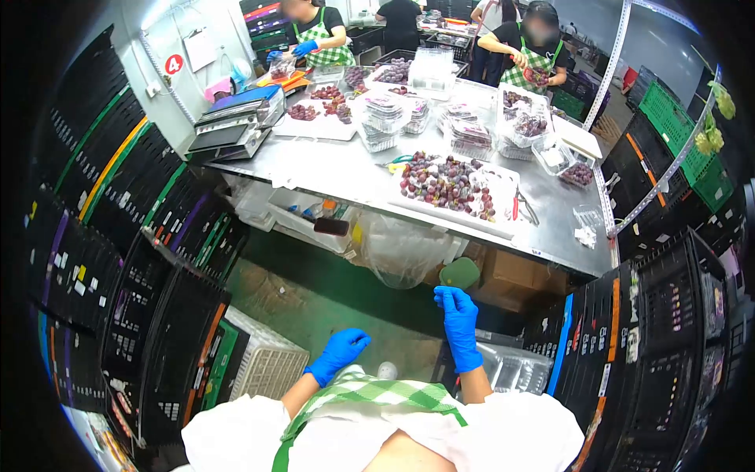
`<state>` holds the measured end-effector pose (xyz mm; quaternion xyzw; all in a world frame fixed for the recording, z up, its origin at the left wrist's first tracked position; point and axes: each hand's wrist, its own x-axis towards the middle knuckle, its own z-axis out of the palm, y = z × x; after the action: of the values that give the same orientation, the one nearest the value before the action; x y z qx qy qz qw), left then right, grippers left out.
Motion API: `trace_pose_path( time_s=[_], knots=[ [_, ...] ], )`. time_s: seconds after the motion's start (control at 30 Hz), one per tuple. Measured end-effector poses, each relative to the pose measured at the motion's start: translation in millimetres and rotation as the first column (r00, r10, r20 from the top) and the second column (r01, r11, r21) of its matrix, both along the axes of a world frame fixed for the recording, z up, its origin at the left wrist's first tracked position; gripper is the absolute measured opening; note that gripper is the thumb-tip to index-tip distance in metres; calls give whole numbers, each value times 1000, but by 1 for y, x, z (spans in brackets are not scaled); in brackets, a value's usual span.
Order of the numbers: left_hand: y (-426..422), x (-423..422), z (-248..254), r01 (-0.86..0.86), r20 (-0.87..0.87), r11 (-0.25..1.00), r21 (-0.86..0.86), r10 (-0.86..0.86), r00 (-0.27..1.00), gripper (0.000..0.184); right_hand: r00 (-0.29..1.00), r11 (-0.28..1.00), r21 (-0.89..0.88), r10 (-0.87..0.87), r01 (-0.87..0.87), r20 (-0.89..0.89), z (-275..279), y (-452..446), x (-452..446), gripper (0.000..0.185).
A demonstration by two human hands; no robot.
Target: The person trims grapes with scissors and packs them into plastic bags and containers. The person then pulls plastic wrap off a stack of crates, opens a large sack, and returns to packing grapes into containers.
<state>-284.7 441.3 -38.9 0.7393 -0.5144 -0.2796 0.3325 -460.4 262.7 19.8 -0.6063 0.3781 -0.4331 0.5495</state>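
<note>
My left hand (340,354), in a blue glove, hangs in front of the green-checked apron (393,393) with its fingers curled and nothing visible in them. To its right, my right hand (458,322), gloved in blue too, is raised below the table edge with its fingers pressed together; no object shows in it. Both hands are apart from the metal table (330,173). Beyond them on the table, a white tray (503,229) holds loose dark grapes (444,185). Red-handled cutters (517,206) lie at the tray's right end.
Stacked clear punnets (383,118), a scale (228,134) and more grapes (303,112) stand farther back. Black crates (169,330) rise at left and more crates (661,338) at right. A beige basket (271,370) is low left. Co-workers (314,35) stand across the table.
</note>
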Motion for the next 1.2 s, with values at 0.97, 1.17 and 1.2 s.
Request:
trace_pose_path(
  time_s=[0.97,1.17,1.2],
  knots=[
    [-502,293,-34,297,419,916,-269,-166,892,19,947,999,43,-17,33,-320,-30,-330,158,26],
    [-523,184,22,501,622,849,-168,-303,722,27,984,919,373,165,-127,-72,1,-375,156,49],
    [-534,158,23,535,623,828,-168,-332,708,28,975,856,486,218,-174,-34,5,-381,149,49]
  ],
)
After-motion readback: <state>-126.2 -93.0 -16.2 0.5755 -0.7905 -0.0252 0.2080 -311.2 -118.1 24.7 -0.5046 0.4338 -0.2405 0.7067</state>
